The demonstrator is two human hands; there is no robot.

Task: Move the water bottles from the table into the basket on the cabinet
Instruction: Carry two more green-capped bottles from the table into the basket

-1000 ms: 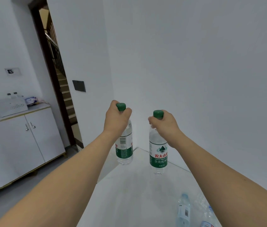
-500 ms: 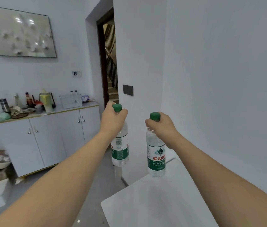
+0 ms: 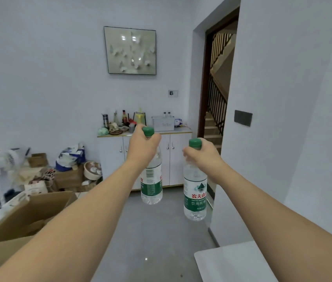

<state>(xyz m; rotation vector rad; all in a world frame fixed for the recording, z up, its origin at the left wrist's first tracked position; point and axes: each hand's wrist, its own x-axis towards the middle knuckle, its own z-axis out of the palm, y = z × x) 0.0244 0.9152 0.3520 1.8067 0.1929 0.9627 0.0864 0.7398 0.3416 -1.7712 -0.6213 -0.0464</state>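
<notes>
View has swung left off the bench [image 3: 232, 263]: cabinet [image 3: 144, 159] and basket [image 3: 163, 123] now face the person, far across the floor. Left hand [image 3: 143, 148] and right hand [image 3: 203, 157] each clench a bottle neck; left bottle [image 3: 151, 188], right bottle [image 3: 194, 196] hang mid-air. Carry phase under way.

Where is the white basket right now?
In the head view, the white basket sits on the white cabinet, toward its right end, between a yellow jug and the doorway.
</notes>
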